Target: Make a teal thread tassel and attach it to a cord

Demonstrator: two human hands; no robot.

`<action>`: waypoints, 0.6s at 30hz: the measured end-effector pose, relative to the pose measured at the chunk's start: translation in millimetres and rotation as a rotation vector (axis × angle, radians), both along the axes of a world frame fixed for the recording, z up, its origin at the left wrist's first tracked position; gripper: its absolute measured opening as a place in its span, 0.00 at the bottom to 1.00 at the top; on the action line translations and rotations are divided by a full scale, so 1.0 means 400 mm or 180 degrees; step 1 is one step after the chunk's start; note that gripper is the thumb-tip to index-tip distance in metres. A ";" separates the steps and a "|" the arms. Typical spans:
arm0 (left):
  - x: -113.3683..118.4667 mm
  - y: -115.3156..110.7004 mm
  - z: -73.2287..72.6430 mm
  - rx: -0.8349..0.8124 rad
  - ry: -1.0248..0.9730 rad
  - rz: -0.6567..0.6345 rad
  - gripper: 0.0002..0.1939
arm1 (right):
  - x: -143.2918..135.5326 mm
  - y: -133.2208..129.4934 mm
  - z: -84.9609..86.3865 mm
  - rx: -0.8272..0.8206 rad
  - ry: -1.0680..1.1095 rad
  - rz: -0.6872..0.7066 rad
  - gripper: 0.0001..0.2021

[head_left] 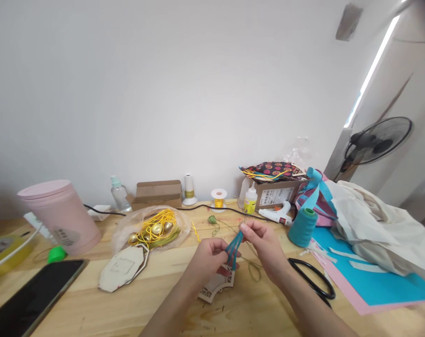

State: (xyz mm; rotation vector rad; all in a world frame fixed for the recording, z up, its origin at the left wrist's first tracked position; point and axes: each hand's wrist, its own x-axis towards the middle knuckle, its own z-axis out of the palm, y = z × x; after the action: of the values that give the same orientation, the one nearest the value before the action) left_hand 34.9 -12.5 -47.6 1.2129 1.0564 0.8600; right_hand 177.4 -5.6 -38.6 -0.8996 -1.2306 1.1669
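A small bundle of teal threads (pixel 235 244) is stretched between my two hands above the table. My left hand (pixel 210 257) is closed, its thumb and fingers pinching the lower part of the strands. At the top end of the same bundle, my right hand (pixel 263 241) pinches with thumb and forefinger. A thin olive cord (pixel 254 274) trails on the table around my right hand, near a small green ball of cord (pixel 212 219). Under my left hand lies a cut-out wooden piece (pixel 215 286) with a lattice pattern, partly hidden by the fingers.
Black-handled scissors (pixel 316 283) lie to the right, beside a teal thread cone (pixel 303 228). Behind stand a glue bottle (pixel 250 200), a glue gun (pixel 277 215) and a yellow thread spool (pixel 219 201). Leftward are a bag of yellow cords (pixel 156 229), octagonal pieces (pixel 123 269) and a phone (pixel 36 297).
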 end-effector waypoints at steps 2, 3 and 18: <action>-0.003 0.008 -0.011 0.0193 0.0123 0.0121 0.04 | 0.007 0.006 -0.003 -0.0003 0.0162 0.0020 0.13; -0.005 0.012 -0.013 0.0334 0.0129 0.0292 0.03 | 0.010 0.008 -0.004 -0.0007 0.0216 0.0018 0.13; 0.002 -0.002 0.012 0.0210 -0.0683 -0.0017 0.10 | -0.014 0.000 -0.005 0.0057 -0.0244 0.0121 0.14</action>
State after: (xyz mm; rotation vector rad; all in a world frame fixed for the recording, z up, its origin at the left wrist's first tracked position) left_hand 35.6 -13.5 -42.7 1.1490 0.8568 1.0037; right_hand 172.0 -5.5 -40.7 -0.9182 -1.3233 1.1586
